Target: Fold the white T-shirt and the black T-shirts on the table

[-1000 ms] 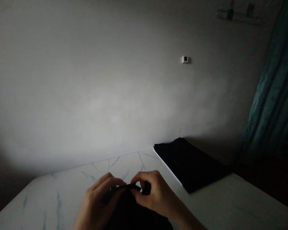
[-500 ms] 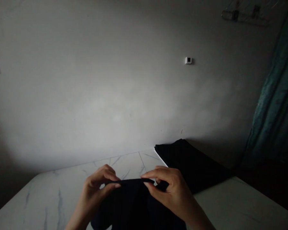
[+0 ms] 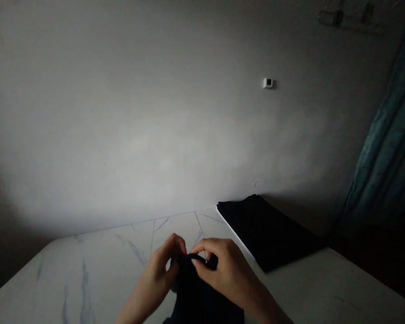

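A dark navy cloth hangs from both hands at the bottom centre, over the near part of the table. My left hand pinches its top edge between thumb and fingers. Close beside it, my right hand grips the same edge, thumb below and index finger above. The fingertips of the two hands nearly meet, and the edge between them is bunched. The lower part of the cloth runs out of the frame.
A folded black cloth lies at the back right of the white marbled table, by the wall. A small white device is on the wall. A teal curtain hangs at the right.
My left hand has moved right, close to my right hand, which shifted slightly left. The cloth edge stretched between them before is now bunched up.
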Demonstrator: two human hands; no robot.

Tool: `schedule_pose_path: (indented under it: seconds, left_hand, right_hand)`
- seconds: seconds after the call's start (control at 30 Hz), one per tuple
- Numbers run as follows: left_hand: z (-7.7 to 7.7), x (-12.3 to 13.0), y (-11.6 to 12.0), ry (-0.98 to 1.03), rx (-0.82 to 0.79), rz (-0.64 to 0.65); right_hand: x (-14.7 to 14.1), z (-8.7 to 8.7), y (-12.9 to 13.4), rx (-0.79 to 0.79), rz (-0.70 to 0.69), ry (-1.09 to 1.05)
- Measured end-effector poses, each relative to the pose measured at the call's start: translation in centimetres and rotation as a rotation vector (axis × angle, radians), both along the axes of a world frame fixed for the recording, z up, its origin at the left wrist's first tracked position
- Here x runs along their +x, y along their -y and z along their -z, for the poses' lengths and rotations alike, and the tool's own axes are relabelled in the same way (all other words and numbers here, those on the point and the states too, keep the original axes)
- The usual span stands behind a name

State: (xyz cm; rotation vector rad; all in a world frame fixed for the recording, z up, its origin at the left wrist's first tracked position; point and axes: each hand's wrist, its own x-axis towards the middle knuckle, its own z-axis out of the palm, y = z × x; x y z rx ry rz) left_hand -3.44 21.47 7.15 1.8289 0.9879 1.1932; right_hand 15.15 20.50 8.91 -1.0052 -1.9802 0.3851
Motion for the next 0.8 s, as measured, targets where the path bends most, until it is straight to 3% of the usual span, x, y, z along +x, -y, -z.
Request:
schedule_pose_path:
  seconds: [0.1,0.2,0.37,0.53,0.67,0.8]
  left_hand:
    - [0.0,-0.2,0.0,0.088,-0.08,-0.006]
    - [-0.5,-0.9,-0.1,0.026,-0.092,-0.036]
    - [-0.8,-0.9,-0.4,-0.148,-0.015,-0.07]
    - [-1.2,-1.0,0.3,-0.173,0.086,-0.119]
    - [-1.0,-0.9,0.2,-0.117,-0.079,-0.055]
    - [0.3,0.2,-0.4,-0.066,-0.225,0.087]
  right_hand:
    - [0.4,0.2,-0.1,0.008,-0.004,-0.01]
    - [0.6,0.2,-0.3,0.022,-0.016,-0.031]
    - [0.3,0.2,-0.4,0.025,-0.048,-0.014]
    - [0.8,0.1,-0.5,-0.049,-0.111,-0.017]
    - [1.6,0.2,-1.7,-0.158,-0.148,-0.15]
    - [1.4,0.5,-2.9,-0.094,-0.174,-0.368]
